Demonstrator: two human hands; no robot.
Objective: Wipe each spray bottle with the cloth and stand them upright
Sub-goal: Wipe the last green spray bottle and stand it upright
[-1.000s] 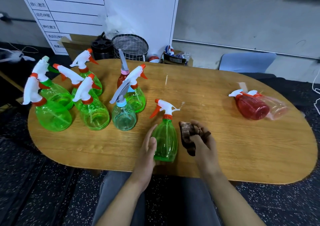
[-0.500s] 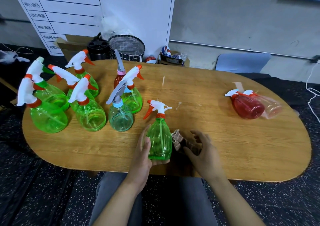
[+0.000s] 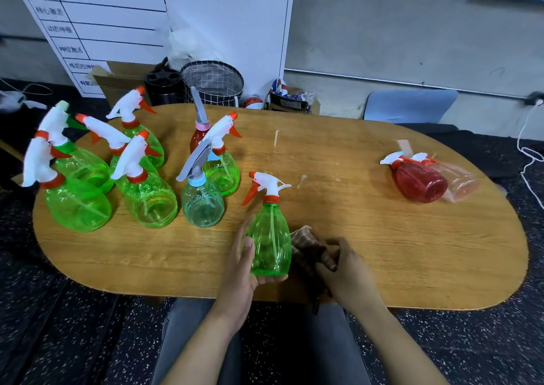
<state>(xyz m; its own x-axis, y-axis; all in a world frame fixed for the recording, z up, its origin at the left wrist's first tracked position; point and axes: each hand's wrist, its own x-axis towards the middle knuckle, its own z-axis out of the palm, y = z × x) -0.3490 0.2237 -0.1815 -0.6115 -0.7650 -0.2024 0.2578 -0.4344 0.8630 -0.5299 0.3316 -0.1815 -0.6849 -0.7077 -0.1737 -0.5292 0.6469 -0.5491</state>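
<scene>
A green spray bottle [image 3: 270, 237] with a white and red trigger head stands upright near the table's front edge. My left hand [image 3: 240, 269] holds it from the left and below, thumb along its side. My right hand [image 3: 346, 269] grips a brown checked cloth [image 3: 309, 247] pressed against the bottle's right side. Several upright bottles stand at the left, among them a large green one [image 3: 147, 199] and a pale teal one [image 3: 202, 205]. At the right a red bottle [image 3: 418, 183] and a clear pinkish bottle [image 3: 460, 183] lie on their sides.
The oval wooden table [image 3: 368, 237] has bare wood between the held bottle and the lying pair. Behind it stand a wire basket [image 3: 213, 82], a black container [image 3: 163, 85], a whiteboard [image 3: 117, 16] and a blue chair [image 3: 410, 106]. My knees are under the front edge.
Both hands drew the green bottle and cloth closer to the front edge. The cloth shifted from beside the bottle to lower against its right side.
</scene>
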